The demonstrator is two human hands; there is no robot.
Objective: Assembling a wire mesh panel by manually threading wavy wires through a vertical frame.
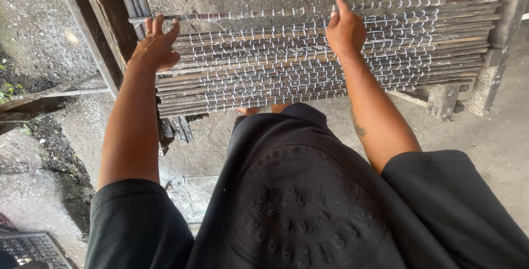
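Wooden frame (498,43) carries the load here, its posts standing on the concrete floor (496,137). Laid across it, under both hands, sits the mat of dark slats (264,65) bound with white cord, running beyond each hand sideways.

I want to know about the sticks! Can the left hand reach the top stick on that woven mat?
Probably yes. The left hand already rests at the left edge of the woven mat of sticks, its fingertips right by the top stick. Nothing lies between them.
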